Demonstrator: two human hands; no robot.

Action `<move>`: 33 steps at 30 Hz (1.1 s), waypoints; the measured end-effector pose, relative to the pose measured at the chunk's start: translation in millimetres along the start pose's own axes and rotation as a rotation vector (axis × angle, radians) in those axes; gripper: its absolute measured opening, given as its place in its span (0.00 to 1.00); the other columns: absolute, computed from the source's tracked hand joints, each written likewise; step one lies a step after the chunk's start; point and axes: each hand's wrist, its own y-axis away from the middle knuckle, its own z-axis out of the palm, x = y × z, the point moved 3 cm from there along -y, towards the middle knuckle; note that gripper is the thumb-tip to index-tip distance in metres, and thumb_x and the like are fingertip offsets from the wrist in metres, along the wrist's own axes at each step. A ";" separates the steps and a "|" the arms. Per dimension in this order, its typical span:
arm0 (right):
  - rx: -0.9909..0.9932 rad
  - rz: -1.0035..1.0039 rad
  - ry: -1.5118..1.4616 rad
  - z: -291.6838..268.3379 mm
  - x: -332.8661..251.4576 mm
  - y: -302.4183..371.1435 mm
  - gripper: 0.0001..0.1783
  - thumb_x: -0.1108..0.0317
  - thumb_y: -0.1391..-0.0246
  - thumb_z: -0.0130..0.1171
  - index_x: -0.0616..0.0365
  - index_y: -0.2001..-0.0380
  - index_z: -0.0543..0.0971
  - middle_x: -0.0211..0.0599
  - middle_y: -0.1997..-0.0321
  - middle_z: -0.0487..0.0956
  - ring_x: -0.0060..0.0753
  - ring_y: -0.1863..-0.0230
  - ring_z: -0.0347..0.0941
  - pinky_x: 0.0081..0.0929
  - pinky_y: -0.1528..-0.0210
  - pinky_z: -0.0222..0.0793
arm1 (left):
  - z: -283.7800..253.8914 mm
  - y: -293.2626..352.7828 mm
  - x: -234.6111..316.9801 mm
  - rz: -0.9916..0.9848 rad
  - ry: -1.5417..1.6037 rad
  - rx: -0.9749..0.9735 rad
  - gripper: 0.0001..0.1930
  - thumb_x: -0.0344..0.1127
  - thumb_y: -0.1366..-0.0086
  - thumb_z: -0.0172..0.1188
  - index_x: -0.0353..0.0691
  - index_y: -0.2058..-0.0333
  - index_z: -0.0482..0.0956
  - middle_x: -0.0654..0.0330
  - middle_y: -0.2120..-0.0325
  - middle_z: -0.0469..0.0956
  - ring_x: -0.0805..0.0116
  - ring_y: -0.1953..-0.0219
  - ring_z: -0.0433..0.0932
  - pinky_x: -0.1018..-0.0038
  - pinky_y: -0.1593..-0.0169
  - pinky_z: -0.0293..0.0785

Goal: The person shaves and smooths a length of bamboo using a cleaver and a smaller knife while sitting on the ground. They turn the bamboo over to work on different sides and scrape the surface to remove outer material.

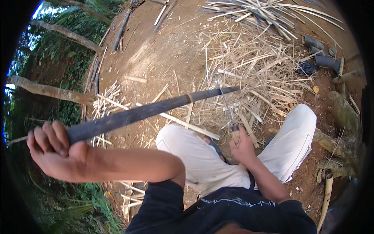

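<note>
My left hand [58, 150], out at the far left, is closed around the near end of a long dark bamboo strip [144, 113]. The strip slants up to the right across my front, with a pale node ring partway along it. My right hand [243, 146], between my knees, grips the wooden handle of a long thin-bladed knife [227, 104]. Its blade points up and away and crosses the bamboo strip near the far tip. Whether the edge touches or cuts into the strip, I cannot tell.
A heap of pale bamboo shavings [249, 66] covers the ground ahead. Split strips [269, 13] lie beyond it. Cut dark bamboo tubes [326, 62] sit at the right, near a mossy trunk [343, 113]. More pale slats [107, 99] lie at left, beside tree trunks and undergrowth.
</note>
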 end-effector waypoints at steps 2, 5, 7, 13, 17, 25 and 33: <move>-0.031 -0.073 -0.073 -2.7 -16.0 -3.0 0.23 0.73 0.52 0.58 0.62 0.51 0.69 0.49 0.72 0.78 0.54 0.73 0.77 0.40 0.70 0.72 | -13.4 -4.9 3.2 -0.126 0.258 -0.229 0.11 0.29 0.29 0.41 0.38 0.74 0.63 0.67 0.87 0.53 0.80 0.90 0.46 0.81 0.88 0.45; -0.070 -0.211 -0.123 3.4 -44.8 -2.8 0.24 0.72 0.53 0.60 0.62 0.50 0.69 0.49 0.69 0.78 0.54 0.69 0.77 0.40 0.66 0.72 | -18.4 -9.9 -1.9 -0.091 0.139 -0.135 0.13 0.29 0.29 0.40 0.41 0.76 0.60 0.68 0.87 0.53 0.79 0.91 0.46 0.80 0.89 0.45; -0.048 -0.311 -0.139 7.0 -58.4 -9.9 0.25 0.72 0.53 0.63 0.62 0.50 0.69 0.49 0.66 0.77 0.56 0.66 0.76 0.42 0.63 0.71 | -31.6 -33.7 -2.3 -0.123 0.071 -0.059 0.14 0.29 0.29 0.40 0.42 0.78 0.59 0.69 0.87 0.51 0.78 0.90 0.45 0.78 0.88 0.43; -0.143 -0.160 -0.177 15.7 -61.6 -15.7 0.19 0.65 0.46 0.61 0.65 0.55 0.71 0.52 0.69 0.77 0.59 0.66 0.76 0.43 0.63 0.71 | -64.4 -125.5 7.3 -0.078 -0.122 -0.188 0.16 0.28 0.29 0.36 0.41 0.79 0.57 0.67 0.87 0.49 0.76 0.90 0.44 0.77 0.87 0.42; -0.151 0.073 0.020 42.3 4.3 -45.0 0.19 0.60 0.42 0.57 0.66 0.57 0.71 0.58 0.70 0.79 0.60 0.66 0.77 0.47 0.63 0.72 | -48.2 -87.0 -50.4 -0.222 -0.442 -0.027 0.17 0.29 0.27 0.37 0.42 0.79 0.55 0.65 0.85 0.50 0.75 0.87 0.45 0.76 0.82 0.44; -0.191 0.229 0.327 67.0 128.6 -112.3 0.19 0.57 0.43 0.54 0.66 0.61 0.72 0.58 0.71 0.80 0.61 0.67 0.78 0.52 0.63 0.74 | -143.8 -128.5 -77.8 -0.312 -0.380 0.042 0.18 0.31 0.27 0.39 0.46 0.80 0.54 0.68 0.86 0.49 0.76 0.87 0.45 0.77 0.84 0.44; -0.148 0.394 0.395 62.7 202.3 -116.1 0.18 0.61 0.46 0.54 0.66 0.59 0.73 0.61 0.68 0.79 0.62 0.63 0.78 0.52 0.58 0.73 | -198.0 -113.2 -84.9 -0.358 -0.296 -0.003 0.18 0.33 0.25 0.38 0.45 0.79 0.57 0.68 0.88 0.49 0.78 0.90 0.43 0.78 0.86 0.41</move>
